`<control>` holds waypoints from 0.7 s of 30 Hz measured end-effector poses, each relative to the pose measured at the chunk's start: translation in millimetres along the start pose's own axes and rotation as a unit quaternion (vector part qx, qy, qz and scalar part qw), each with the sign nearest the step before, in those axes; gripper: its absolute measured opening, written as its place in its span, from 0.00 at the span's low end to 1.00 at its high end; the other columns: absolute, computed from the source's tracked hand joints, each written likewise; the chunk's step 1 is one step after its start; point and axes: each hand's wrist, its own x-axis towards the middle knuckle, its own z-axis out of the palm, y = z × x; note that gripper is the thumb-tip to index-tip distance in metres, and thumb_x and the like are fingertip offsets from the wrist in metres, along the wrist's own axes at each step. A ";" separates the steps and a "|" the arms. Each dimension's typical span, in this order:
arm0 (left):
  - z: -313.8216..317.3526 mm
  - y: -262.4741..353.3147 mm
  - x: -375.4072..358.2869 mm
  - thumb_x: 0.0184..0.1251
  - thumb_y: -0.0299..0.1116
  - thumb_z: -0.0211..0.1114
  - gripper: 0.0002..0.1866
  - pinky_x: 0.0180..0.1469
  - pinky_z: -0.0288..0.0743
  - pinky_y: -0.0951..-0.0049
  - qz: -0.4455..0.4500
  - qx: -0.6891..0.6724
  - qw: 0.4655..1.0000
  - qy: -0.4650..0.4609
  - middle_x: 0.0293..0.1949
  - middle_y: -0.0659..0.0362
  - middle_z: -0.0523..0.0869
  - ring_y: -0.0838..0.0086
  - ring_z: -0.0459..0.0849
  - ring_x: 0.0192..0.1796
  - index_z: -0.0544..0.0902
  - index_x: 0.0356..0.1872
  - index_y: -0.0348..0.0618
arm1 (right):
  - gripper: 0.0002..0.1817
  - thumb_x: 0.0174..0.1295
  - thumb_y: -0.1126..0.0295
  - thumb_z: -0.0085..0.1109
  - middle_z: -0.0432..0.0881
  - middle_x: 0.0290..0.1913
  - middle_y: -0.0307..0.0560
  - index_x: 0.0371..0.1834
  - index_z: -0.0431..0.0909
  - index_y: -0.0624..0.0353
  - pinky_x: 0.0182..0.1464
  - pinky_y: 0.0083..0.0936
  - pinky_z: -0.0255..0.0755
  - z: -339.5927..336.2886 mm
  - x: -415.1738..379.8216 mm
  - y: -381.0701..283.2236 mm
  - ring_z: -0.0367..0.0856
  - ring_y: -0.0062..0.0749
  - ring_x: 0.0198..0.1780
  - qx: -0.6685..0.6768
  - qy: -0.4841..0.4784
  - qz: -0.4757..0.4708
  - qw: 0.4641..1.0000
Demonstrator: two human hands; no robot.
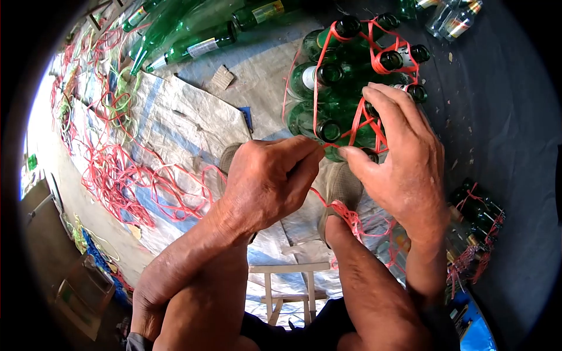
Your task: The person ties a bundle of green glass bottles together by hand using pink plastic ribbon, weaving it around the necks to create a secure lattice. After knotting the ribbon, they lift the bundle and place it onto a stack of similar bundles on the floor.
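Several green glass bottles (303,120) stand close together at upper centre, with pink plastic string (317,88) looped round their necks. My left hand (272,175) is closed in front of the bundle, its fingers pinching the string, which runs on toward the bottle necks. Over the near right side of the bundle, my right hand (404,158) has its fingers apart, the thumb near the front bottles and the fingertips by a bottle neck at the right. Whether its thumb touches the string cannot be made out.
Loose pink string (120,190) is heaped at left on a pale sheet (193,117). Green bottles (202,47) lie at upper left. Clear bottles (455,23) are at upper right, more tied bottles (477,210) at lower right. A wooden frame (290,268) stands between my legs.
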 end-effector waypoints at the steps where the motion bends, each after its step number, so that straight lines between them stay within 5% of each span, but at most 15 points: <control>1: -2.6 0.5 0.7 0.74 0.21 0.69 0.03 0.32 0.76 0.69 0.008 0.014 1.000 -0.008 0.26 0.52 0.84 0.76 0.82 0.28 0.88 0.44 0.32 | 0.38 0.52 0.75 0.81 0.84 0.69 0.53 0.70 0.79 0.63 0.69 0.42 0.80 0.4 -1.0 0.4 0.85 0.54 0.67 0.000 0.004 0.001 1.000; 15: -31.9 43.4 27.2 0.67 0.24 0.69 0.01 0.30 0.78 0.59 0.057 0.208 0.971 -0.103 0.25 0.49 0.85 0.53 0.86 0.25 0.86 0.35 0.40 | 0.38 0.50 0.77 0.79 0.84 0.71 0.50 0.70 0.80 0.61 0.66 0.43 0.80 10.3 -9.5 3.2 0.86 0.53 0.65 0.012 0.049 0.006 0.999; 21: -35.0 58.2 64.9 0.66 0.26 0.70 0.05 0.29 0.76 0.58 0.161 0.244 0.948 -0.122 0.22 0.49 0.83 0.52 0.84 0.25 0.85 0.30 0.39 | 0.38 0.50 0.77 0.78 0.82 0.72 0.47 0.70 0.79 0.58 0.65 0.44 0.80 11.8 -11.7 2.7 0.86 0.52 0.65 0.005 0.059 0.014 0.998</control>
